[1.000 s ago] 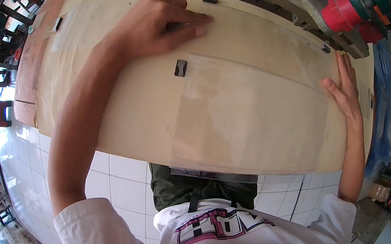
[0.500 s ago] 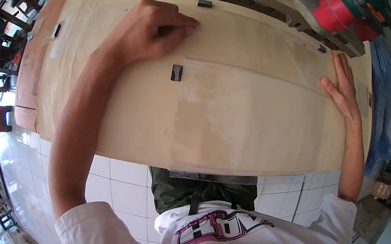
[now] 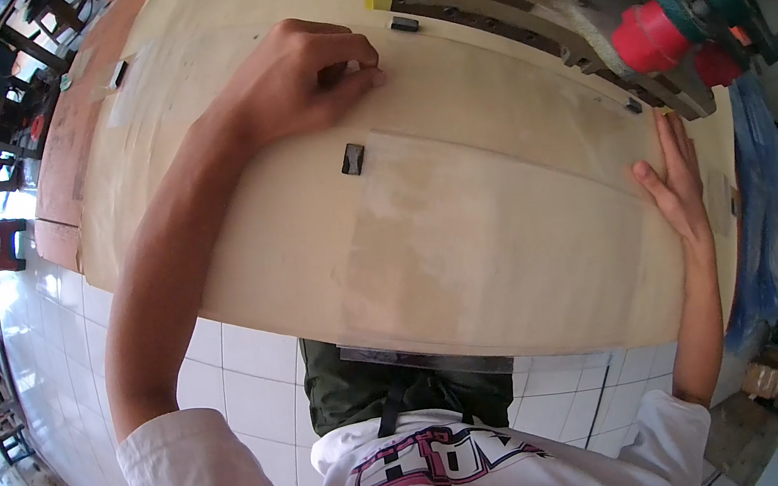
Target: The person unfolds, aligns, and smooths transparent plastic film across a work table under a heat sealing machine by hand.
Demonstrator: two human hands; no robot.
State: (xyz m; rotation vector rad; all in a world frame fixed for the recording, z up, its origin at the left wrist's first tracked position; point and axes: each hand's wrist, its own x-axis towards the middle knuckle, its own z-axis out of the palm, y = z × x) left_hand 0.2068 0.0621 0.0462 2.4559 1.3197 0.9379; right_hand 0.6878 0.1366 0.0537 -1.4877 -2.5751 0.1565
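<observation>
My left hand [image 3: 308, 74] is over the pale tabletop [image 3: 257, 233], its thumb and fingers pressed together near a thin clear sheet's upper left; what they pinch, if anything, is too small to make out. My right hand [image 3: 680, 184] lies flat at the right edge of the clear sheets, thumb spread from the fingers. A clear plastic sheet [image 3: 499, 237] lies flat in front of my body. Beside its upper left corner is a small black block [image 3: 352, 159]. Another black block [image 3: 405, 24] sits near the machine, and a third [image 3: 632, 106] is close to my right fingertips.
A machine with a long metal bar [image 3: 516, 18], red knobs [image 3: 650, 37] and green arms stands at the upper right. Blue plastic [image 3: 762, 197] hangs beyond the right edge. At the far left are a brown board [image 3: 66, 201] and a black piece [image 3: 118, 74].
My left hand has drawn back slightly left and toward my body, its fingers still together. My right hand keeps its place on the sheets. The view has shifted slightly.
</observation>
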